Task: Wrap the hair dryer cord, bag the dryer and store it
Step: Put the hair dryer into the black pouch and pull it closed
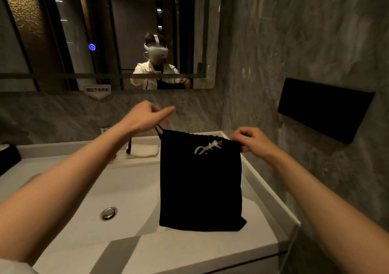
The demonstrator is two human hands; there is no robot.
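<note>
The left hand [145,115] is closed on the black drawstring [159,128] at the far left corner of the bag, with the index finger pointing out to the right; the right hand [251,140] pinches the gathered top hem at the right corner, fingers together on the cloth. Between them hangs the black cloth bag [201,181], held up above the white sink [130,191]; its lower edge seems to rest on, or just above, the near right rim, I cannot tell which. A white cord or printed mark [208,146] shows near the mouth; it is too blurred to say which. The dryer itself is not visible; the bag hangs rather flat, so I cannot say if it is inside.

The cloth looks soft and limp, so it will fold and give no support; if the dryer is within, the weight will sink to the bottom and swing. I judge the best hold is at the top, on the drawstring and the hem, or one hand under the bottom when carrying; pulling the string should close the mouth.

On the counter at the far side lie a folded white towel [144,150] and the tap [106,129]; the mirror [63,31] is on the far wall.
</note>
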